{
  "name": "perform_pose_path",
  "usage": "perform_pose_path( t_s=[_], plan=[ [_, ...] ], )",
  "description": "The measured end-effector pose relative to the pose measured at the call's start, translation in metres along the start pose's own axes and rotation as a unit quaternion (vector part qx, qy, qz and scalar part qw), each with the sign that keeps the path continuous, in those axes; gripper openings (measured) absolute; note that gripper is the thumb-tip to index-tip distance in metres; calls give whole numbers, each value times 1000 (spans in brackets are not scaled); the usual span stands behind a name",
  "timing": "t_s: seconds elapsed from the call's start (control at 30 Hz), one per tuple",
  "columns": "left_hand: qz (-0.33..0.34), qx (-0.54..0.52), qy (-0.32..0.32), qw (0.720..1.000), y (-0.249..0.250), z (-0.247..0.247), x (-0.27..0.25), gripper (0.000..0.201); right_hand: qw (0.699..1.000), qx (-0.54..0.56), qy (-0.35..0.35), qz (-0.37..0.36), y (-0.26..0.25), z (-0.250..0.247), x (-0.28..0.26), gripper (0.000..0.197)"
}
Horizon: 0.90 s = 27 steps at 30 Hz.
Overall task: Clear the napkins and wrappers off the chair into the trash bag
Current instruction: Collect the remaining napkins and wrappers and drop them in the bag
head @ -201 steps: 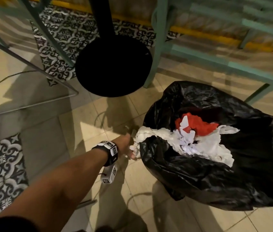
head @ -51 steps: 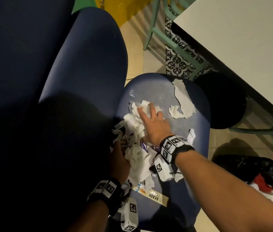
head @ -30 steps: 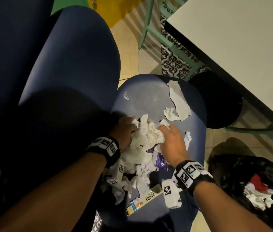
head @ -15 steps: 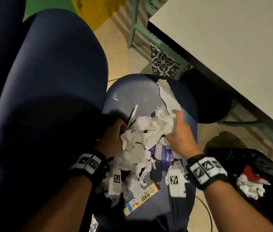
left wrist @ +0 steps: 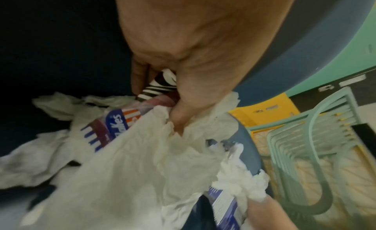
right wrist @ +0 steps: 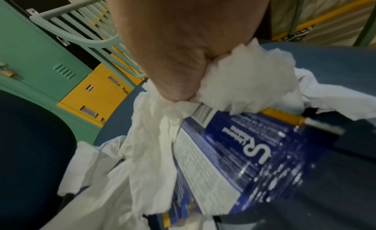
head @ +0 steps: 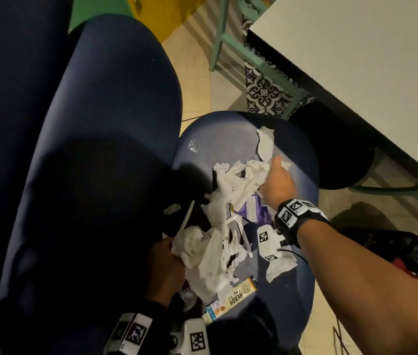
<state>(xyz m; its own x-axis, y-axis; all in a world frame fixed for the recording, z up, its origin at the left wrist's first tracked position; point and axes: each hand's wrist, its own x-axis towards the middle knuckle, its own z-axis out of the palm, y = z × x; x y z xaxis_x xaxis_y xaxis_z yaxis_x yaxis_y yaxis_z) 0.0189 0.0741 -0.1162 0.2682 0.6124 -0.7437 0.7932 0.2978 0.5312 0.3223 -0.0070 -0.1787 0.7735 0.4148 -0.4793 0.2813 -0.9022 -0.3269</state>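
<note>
A heap of crumpled white napkins [head: 231, 185] and wrappers lies on the blue chair seat [head: 218, 139]. My right hand [head: 275, 175] grips a wad of napkins [right wrist: 240, 82] over a blue-purple wrapper [head: 252, 210], also seen as wrapper [right wrist: 240, 153]. My left hand [head: 166, 262] clutches napkins [left wrist: 142, 153] and a striped wrapper [left wrist: 160, 83] at the seat's near left. A yellow bar wrapper [head: 233, 298] lies at the front edge. A long napkin strip [head: 265, 146] lies further back. The black trash bag [head: 412, 254] stands on the floor at the right.
The chair's dark blue backrest [head: 105, 124] rises at the left. A white table [head: 369, 60] with a black round base [head: 330, 147] is at the right. A green chair frame [head: 231, 47] and green and yellow lockers [right wrist: 61, 75] stand beyond.
Both hands gathered the napkins into a heap. My left hand drew back toward the seat's near edge with its bunch; my right hand moved farther up the seat, holding napkins.
</note>
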Motion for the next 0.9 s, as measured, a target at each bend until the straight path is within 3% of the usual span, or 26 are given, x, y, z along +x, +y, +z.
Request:
perform_pose_path(
  t_s=[0.1,0.23,0.3,0.37,0.43,0.47,0.53,0.77,0.9],
  plan=[
    [9,82,18,996,-16,14,1,9,998,-59,-6,-22,-4,-1,-2,42],
    [-23,229,-1,973,-21,47,0,43,997,-55,-44,-25,-7,-6,-12,25],
    [-30,250,9,968,-24,64,-2,44,998,-32,-57,-25,-9,-10,-24,24],
    [-18,267,29,963,-21,78,-5,40,998,-6,-58,-29,-11,-13,-40,29],
    [50,287,50,955,-23,93,-5,37,998,21,-47,-31,-9,-14,-57,28],
    [76,285,31,955,-22,97,-6,37,998,32,-41,-35,-7,-14,-66,25],
    [72,337,28,938,-26,97,2,38,997,50,-38,-42,-3,-12,-83,22],
    [66,176,-65,980,-4,56,15,9,992,117,-11,-55,5,-22,-135,47],
    [71,124,-45,989,26,11,-4,26,984,157,58,-62,11,-44,-156,38]
  ],
)
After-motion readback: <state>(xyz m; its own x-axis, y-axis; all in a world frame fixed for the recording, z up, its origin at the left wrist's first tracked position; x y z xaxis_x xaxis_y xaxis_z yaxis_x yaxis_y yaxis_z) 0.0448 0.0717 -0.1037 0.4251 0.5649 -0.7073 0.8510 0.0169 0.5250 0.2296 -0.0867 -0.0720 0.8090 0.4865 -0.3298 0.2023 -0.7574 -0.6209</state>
